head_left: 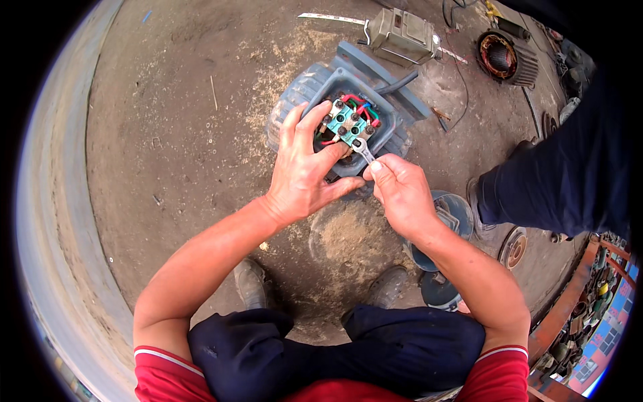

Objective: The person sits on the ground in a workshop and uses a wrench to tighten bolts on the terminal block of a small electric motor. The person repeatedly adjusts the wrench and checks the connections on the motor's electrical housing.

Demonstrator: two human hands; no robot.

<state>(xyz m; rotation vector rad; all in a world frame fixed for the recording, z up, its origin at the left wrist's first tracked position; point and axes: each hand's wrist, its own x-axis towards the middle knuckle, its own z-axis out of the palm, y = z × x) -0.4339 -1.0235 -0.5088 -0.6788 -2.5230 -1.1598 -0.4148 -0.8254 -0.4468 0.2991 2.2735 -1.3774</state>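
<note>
A grey motor housing lies on the ground with its square terminal box uncovered, showing a teal terminal block with bolts and red, green and blue wires. My left hand grips the box's left and lower side, its fingertips at the block's edge and one finger bent toward the wrench head. My right hand holds a silver wrench, whose head sits on the lower part of the block, at or beside a bolt.
A metal case and a motor stator lie beyond. Another person's trousered leg stands at right, beside a bucket and a round metal part. An orange rack holds scrap parts. My boots are below.
</note>
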